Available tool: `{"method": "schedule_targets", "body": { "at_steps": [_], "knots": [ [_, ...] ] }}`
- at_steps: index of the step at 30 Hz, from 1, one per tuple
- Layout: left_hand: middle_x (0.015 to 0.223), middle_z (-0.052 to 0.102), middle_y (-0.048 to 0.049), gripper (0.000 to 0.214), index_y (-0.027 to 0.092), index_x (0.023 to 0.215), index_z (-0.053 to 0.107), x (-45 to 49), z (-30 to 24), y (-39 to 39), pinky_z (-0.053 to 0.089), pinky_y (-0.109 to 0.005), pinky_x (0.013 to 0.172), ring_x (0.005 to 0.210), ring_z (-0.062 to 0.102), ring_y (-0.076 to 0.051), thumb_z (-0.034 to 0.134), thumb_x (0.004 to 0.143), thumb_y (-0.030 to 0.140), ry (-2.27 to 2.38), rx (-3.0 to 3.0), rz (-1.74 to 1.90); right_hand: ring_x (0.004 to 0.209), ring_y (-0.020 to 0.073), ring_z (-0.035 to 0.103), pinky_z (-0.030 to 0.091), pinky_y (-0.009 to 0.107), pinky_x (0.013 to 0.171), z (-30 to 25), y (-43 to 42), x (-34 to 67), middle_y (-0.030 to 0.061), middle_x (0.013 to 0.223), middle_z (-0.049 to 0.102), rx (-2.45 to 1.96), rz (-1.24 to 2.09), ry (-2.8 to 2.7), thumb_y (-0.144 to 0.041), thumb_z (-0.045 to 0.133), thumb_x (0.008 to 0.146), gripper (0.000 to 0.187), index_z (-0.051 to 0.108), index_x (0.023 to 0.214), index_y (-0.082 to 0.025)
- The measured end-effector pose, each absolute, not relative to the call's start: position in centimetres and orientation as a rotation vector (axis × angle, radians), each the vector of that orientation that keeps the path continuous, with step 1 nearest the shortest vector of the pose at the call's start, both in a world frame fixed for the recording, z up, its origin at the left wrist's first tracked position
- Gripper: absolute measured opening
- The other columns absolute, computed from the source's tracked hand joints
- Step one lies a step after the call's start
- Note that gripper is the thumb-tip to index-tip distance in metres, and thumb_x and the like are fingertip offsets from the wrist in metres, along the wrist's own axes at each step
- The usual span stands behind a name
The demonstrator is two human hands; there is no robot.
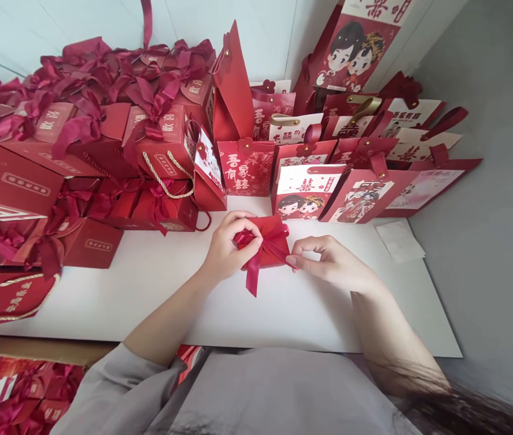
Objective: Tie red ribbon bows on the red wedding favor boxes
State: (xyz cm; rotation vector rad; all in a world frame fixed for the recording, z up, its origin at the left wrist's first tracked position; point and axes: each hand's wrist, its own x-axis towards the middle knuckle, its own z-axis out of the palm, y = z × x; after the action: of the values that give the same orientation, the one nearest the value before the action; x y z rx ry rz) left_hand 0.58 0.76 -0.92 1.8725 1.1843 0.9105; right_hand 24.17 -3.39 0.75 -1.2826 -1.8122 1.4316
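Observation:
A small red gift box rests on the white board in front of me, with a dark red ribbon tied across its top and one tail hanging toward me. My left hand pinches a loop of that ribbon at the box's left side. My right hand pinches the ribbon's other end at the box's right edge, fingers closed on it.
Piles of ribboned red boxes crowd the left and back left. Rows of red paper gift bags stand at the back right. A small white paper slip lies at the board's right end. More red boxes sit at lower left, below the board.

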Motion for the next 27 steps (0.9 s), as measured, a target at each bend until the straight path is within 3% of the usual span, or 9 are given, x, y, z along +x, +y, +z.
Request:
{"method": "schedule_targets", "body": {
  "at_steps": [6, 11, 17, 20, 22, 25, 27],
  "knots": [
    [0.118, 0.062, -0.0073, 0.009, 0.021, 0.084, 0.068, 0.2, -1.3, 1.1, 0.046, -0.041, 0.106, 0.118, 0.06, -0.026, 0.067, 0.086, 0.029, 1.148, 1.794, 0.909, 0.069, 0.0173, 0.055, 0.042, 0.031, 0.068, 1.0, -3.3, 25.1, -0.0008, 0.072, 0.066, -1.27, 1.579, -1.981, -0.046, 0.061, 0.094, 0.032, 0.068, 0.074, -0.022],
    [0.129, 0.064, -0.0109, 0.031, 0.023, 0.111, 0.065, -2.5, -2.2, 3.2, 0.043, -0.046, 0.112, 0.127, 0.057, -0.028, 0.054, 0.094, 0.047, 0.822, 1.58, 0.93, 0.08, 0.0199, 0.06, 0.044, 0.032, 0.077, 1.2, -2.9, 26.5, 0.0016, 0.08, 0.068, -1.387, 1.454, -1.828, -0.055, 0.057, 0.095, 0.039, 0.07, 0.079, -0.022],
    [0.133, 0.059, -0.0104, 0.032, 0.024, 0.119, 0.06, -5.4, -1.3, 4.4, 0.038, -0.048, 0.117, 0.135, 0.051, -0.028, 0.062, 0.086, 0.023, 0.768, 1.809, 0.792, 0.09, 0.0209, 0.061, 0.047, 0.033, 0.081, 0.4, -2.6, 25.6, 0.0035, 0.093, 0.068, -1.373, 1.173, -1.624, -0.049, 0.058, 0.097, 0.028, 0.065, 0.089, -0.023],
    [0.141, 0.054, -0.0111, 0.04, 0.025, 0.127, 0.057, -5.9, -0.4, 4.2, 0.035, -0.05, 0.12, 0.139, 0.048, -0.029, 0.063, 0.087, 0.021, 0.755, 1.934, 0.662, 0.094, 0.021, 0.063, 0.049, 0.035, 0.085, 0.4, -2.7, 24.8, 0.0039, 0.102, 0.069, -1.304, 1.139, -1.728, -0.039, 0.054, 0.1, 0.02, 0.065, 0.093, -0.024],
    [0.154, 0.042, -0.0123, 0.067, 0.029, 0.144, 0.044, -5.9, -0.1, 4.0, 0.031, -0.052, 0.122, 0.146, 0.04, -0.032, 0.073, 0.083, 0.029, 0.721, 1.955, 0.566, 0.105, 0.0221, 0.064, 0.05, 0.038, 0.094, 0.3, -2.8, 24.7, 0.004, 0.115, 0.068, -1.268, 1.148, -1.818, -0.029, 0.055, 0.098, 0.013, 0.063, 0.107, -0.026],
    [0.167, 0.019, -0.0146, 0.126, 0.035, 0.161, 0.007, -5.5, -0.4, 3.7, 0.032, -0.055, 0.121, 0.153, 0.025, -0.038, 0.09, 0.065, 0.038, 0.72, 1.95, 0.384, 0.123, 0.0254, 0.06, 0.048, 0.044, 0.105, -0.3, -3.0, 25.2, 0.0041, 0.138, 0.061, -1.286, 1.22, -2.003, -0.023, 0.064, 0.089, 0.05, 0.051, 0.136, -0.031],
    [0.164, 0.027, -0.0171, 0.14, 0.033, 0.161, -0.004, -5.0, -1.1, 3.6, 0.038, -0.054, 0.116, 0.15, 0.032, -0.04, 0.092, 0.059, 0.038, 0.796, 1.957, 0.328, 0.125, 0.0273, 0.06, 0.05, 0.046, 0.104, -0.8, -3.0, 25.3, 0.0044, 0.143, 0.059, -1.299, 1.275, -2.082, -0.023, 0.068, 0.085, 0.065, 0.043, 0.144, -0.033]
  ]
}}
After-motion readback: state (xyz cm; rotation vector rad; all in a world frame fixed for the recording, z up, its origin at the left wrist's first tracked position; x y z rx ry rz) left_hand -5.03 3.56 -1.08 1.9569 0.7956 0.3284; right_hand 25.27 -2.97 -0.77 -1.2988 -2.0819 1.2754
